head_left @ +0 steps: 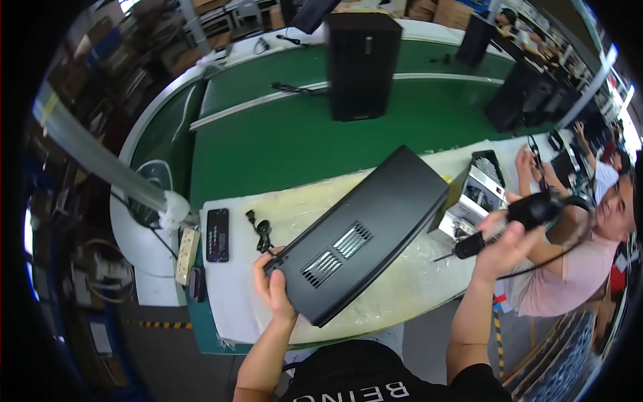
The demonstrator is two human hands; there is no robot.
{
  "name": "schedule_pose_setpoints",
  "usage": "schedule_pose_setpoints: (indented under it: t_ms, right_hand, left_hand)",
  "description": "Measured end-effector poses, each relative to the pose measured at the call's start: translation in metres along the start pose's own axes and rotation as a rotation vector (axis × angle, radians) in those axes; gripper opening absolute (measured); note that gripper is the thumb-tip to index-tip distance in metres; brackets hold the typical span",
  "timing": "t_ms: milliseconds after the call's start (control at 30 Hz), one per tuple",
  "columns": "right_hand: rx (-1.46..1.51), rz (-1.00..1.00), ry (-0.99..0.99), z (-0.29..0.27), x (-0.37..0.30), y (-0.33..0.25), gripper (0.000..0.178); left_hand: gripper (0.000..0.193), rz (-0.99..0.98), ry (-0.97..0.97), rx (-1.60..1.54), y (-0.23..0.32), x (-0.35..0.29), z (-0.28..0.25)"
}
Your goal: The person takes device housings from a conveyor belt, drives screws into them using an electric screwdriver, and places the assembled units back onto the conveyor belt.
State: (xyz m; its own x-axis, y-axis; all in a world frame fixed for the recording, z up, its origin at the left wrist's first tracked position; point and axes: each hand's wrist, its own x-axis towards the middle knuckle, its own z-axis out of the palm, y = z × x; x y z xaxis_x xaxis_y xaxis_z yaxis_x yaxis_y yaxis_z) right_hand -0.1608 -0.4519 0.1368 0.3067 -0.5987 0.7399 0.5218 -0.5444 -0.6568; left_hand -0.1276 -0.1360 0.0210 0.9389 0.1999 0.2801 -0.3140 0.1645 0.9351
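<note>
A long black case (395,201) with two vent grilles on its upward face lies slantwise over the pale padded worktop in front of me. My left hand (276,291) is closed on its near left corner, thumb on the top face and fingers at the edge. In my right hand (502,246) I hold a black electric screwdriver (532,211); its thin bit points left, to the right of the case and apart from it. A short black power cord (262,231) lies beside the case's left end.
Left on the worktop are a phone (218,236) and a white power strip (187,256). Right of the case stand an open carton (479,194) and a black tray (487,164). Beyond runs a green conveyor (261,151) carrying a tall black speaker (362,67). A co-worker (562,275) sits close at right.
</note>
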Motion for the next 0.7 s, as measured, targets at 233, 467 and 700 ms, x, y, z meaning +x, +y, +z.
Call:
schedule_pose_setpoints:
  t_ms: [233, 467, 700]
  right_hand:
    - [0.21, 0.076, -0.237, 0.109, -0.013, -0.099, 0.075]
    - [0.576, -0.235, -0.624, 0.187, -0.035, -0.105, 0.072]
    - [0.681, 0.038, -0.698, 0.202, -0.062, -0.11, 0.075]
  left_hand:
    - [0.032, 0.045, 0.013, -0.053, 0.0, 0.001, -0.001]
    - [0.03, 0.053, -0.016, -0.055, 0.001, 0.003, -0.001]
    - [0.029, 0.073, -0.02, -0.033, 0.009, 0.005, -0.003]
